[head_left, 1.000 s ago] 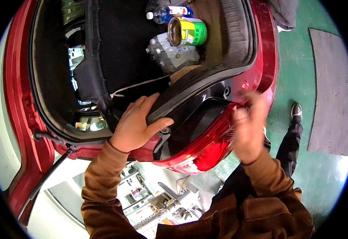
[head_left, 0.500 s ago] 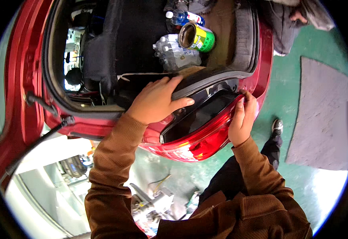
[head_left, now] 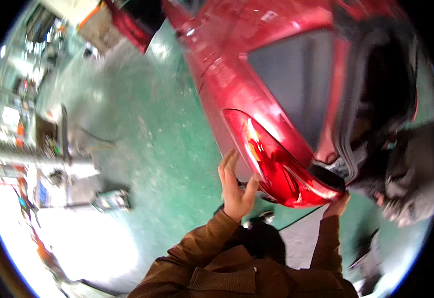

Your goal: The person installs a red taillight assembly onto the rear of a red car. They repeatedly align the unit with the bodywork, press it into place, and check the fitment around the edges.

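Bright daylight, blown-out glare lower left, motion blur throughout, fisheye-bent edges, right side perhaps out of focus

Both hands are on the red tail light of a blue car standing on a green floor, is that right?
Not quite: the car is red, not blue. The head view shows the left hand and right hand at the red tail light, with the green floor beneath.
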Tool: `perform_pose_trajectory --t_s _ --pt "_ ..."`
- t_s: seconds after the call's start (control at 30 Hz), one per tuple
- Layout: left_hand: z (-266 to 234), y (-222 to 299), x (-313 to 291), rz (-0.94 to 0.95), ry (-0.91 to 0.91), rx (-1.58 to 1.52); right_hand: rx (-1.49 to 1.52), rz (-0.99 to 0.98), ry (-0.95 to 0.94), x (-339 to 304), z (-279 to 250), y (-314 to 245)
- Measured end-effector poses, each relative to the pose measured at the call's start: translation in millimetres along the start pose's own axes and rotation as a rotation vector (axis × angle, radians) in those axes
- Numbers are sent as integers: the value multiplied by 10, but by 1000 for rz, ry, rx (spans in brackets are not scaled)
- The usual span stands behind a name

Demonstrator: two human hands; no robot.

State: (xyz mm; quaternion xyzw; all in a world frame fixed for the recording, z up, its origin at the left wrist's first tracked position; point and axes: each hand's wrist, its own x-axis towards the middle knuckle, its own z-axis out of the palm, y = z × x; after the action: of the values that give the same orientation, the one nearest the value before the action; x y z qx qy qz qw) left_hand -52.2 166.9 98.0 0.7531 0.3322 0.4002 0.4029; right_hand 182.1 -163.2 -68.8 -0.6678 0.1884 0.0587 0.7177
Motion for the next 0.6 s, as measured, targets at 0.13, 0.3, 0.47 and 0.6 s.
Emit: perform_pose_trajectory --t_s 0.13,0.3,0.47,0.6 --pt "195 -599 50 -196 -39 -118 65 80 -17 95 27 -318" --pt "561 -547 195 -205 13 -229 -12 20 -46 -232 369 -511" --pt "656 -519 492 -175 140 -131 75 94 -138 2 141 -402" --pt "626 -517 583 -211 118 -74 120 161 -232 -59 95 -406"
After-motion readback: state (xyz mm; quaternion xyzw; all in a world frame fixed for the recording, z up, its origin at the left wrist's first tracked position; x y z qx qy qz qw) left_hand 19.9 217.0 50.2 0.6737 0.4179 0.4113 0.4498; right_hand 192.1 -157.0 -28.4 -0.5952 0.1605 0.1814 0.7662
